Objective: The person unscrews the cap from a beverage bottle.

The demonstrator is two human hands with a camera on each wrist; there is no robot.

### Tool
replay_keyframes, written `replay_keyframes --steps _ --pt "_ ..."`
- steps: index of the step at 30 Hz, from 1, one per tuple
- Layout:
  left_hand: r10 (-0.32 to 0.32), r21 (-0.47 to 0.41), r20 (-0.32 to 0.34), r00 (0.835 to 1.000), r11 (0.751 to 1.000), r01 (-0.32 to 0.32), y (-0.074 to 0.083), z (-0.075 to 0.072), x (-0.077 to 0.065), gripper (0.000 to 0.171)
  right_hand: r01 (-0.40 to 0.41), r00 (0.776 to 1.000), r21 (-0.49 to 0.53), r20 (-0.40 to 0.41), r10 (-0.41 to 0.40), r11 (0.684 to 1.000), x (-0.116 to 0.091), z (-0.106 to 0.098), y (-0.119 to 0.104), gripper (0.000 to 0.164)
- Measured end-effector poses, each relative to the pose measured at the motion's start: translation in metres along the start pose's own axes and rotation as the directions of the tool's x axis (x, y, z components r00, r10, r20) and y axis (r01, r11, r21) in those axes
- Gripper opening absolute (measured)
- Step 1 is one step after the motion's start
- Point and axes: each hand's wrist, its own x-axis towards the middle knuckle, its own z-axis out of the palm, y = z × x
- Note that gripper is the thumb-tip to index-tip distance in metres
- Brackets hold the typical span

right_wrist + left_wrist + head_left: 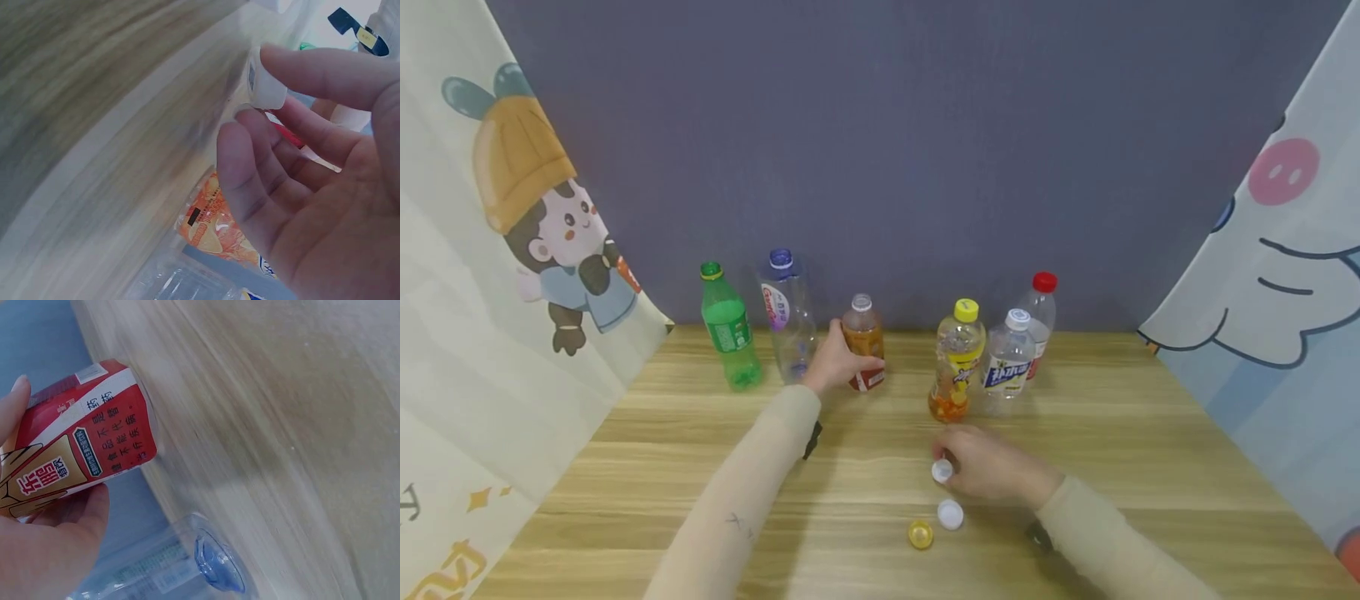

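In the head view my left hand [838, 358] grips a capless drink bottle [863, 340] with amber contents and a red label. The left wrist view shows its red and gold label [112, 428] between the thumb and fingers. My right hand [992, 462] pinches a white bottle cap [267, 84] just over the table, between thumb and fingers. Nearer the front lie another white cap [950, 514] and a yellow cap [921, 534]. Beside the left hand stands a clear capless bottle [790, 321] with a blue neck.
A green bottle [730, 333] without a cap stands at the left. Behind the right hand are a yellow-capped bottle [957, 367], a white-capped bottle [1009, 358] and a red-capped bottle [1041, 321]. A dark wall [910, 167] borders the wooden table [1112, 433].
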Motion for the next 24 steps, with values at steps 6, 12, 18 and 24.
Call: replay_keyframes --steps 6,12,18,24 --pt "-0.019 0.03 -0.016 1.0 0.999 0.019 0.0 0.0 0.004 0.096 0.031 0.999 0.007 0.019 -0.031 1.0 0.002 0.0 0.0 0.023" --pt "-0.042 0.045 -0.03 0.999 0.998 0.043 -0.003 0.0 0.009 0.098 0.029 0.999 0.042 0.045 -0.031 0.999 0.004 0.002 -0.002 0.025" --pt "-0.047 0.01 -0.035 0.998 0.999 0.047 -0.006 0.005 0.011 0.099 0.022 0.998 0.13 0.058 -0.03 0.991 0.002 -0.002 0.006 0.03" --pt "-0.023 0.014 -0.114 0.993 1.0 0.024 -0.011 0.013 0.012 0.098 0.006 0.999 0.14 0.034 -0.011 0.99 0.0 -0.018 0.008 0.029"
